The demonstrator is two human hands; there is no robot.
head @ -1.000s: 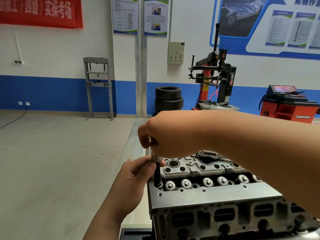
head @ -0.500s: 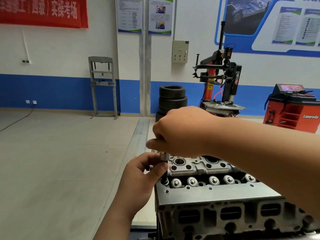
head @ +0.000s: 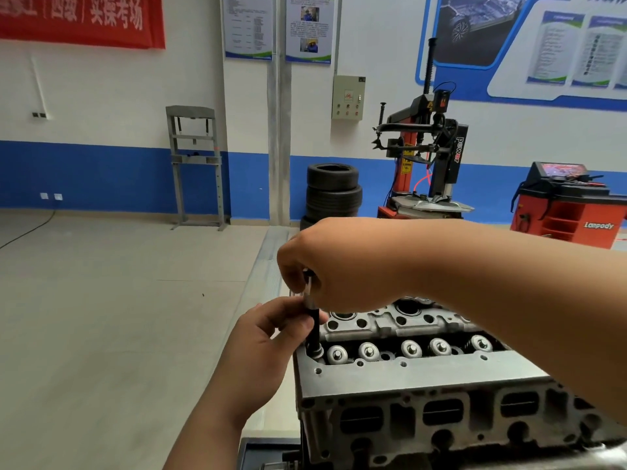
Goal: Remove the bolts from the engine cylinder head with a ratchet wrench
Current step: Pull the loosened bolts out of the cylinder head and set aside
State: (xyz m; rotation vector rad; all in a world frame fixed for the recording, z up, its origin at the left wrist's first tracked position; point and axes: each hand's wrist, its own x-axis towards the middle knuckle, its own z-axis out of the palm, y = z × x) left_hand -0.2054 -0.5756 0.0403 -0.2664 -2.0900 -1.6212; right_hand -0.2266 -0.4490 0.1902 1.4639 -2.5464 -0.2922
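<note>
The grey engine cylinder head [head: 424,378] fills the lower right, with a row of round valve tops along its upper channel. A dark ratchet wrench extension [head: 314,329] stands upright in the head's near left corner, its socket end down in a bolt hole. My right hand [head: 342,262] is closed over the tool's top; the ratchet head is hidden in the fist. My left hand [head: 268,337] pinches the shaft lower down between thumb and fingers. The bolt itself is hidden under the socket.
A metal floor rail [head: 271,266] runs away behind the hands. Stacked tyres [head: 332,191], a tyre changer [head: 424,157] and a red wheel balancer [head: 570,205] stand along the far wall, with a grey press frame [head: 195,164] at the left.
My right hand has turned on the tool's top, and the fingers have shifted round. The left hand stays pinched on the shaft. The camera has drifted, so the scene sits a little differently.
</note>
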